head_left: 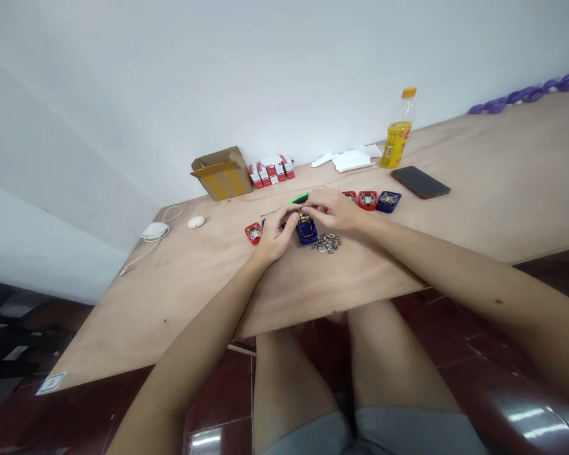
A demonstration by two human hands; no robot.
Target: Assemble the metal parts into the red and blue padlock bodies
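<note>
A small blue plastic housing with a bent wire and brass-coloured metal fitting inside it sits on the table between my hands. My left hand is closed at its left side, with fingers and thumb at the fitting's edge. From the right, my right hand pinches at the top of the same fitting; the exact piece between its fingertips is too small to make out. A heap of small metal parts lies just right of the housing. Behind my hands is a green and black screwdriver handle, partly covered.
Red housings and a blue one stand right, another red one left. Farther back are an open cardboard box, small red-white boxes, paper, a bottle and a phone. A white cable lies left.
</note>
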